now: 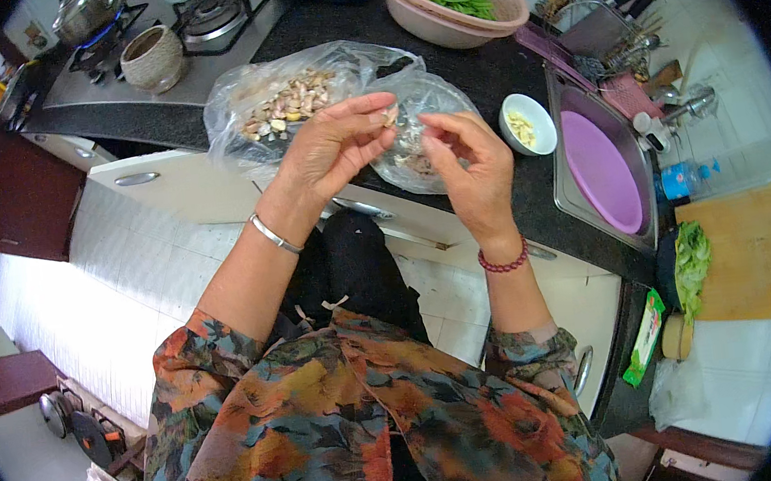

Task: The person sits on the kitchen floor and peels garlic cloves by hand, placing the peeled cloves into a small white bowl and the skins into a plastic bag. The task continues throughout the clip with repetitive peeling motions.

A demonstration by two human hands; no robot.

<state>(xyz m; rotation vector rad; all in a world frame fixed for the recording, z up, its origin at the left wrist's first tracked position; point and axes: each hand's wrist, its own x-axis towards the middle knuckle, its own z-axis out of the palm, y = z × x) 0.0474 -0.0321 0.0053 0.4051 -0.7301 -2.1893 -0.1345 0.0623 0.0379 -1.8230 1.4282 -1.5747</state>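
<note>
My left hand (340, 139) pinches a garlic clove (391, 114) between thumb and forefinger, above the counter edge. Beside it, my right hand (472, 161) has its thumb and forefinger curled near each other; whether a scrap lies between them is not clear. Loose garlic cloves (300, 98) are spread on a clear plastic bag (224, 109) behind my left hand. Under and between the hands lies another clear plastic bag (444, 93) with what look like skins in it. A white bowl (548, 126) holding peeled garlic (520, 129) stands right of my right hand.
At the back left, a kettle (83, 15) sits over a lit burner, near a textured pot (153, 59). Pink baskets (397, 14) hold leafy greens. On the right are a sink (563, 183) with a purple basin (596, 169) and a cutting board (747, 259). A cabinet door (176, 188) stands ajar.
</note>
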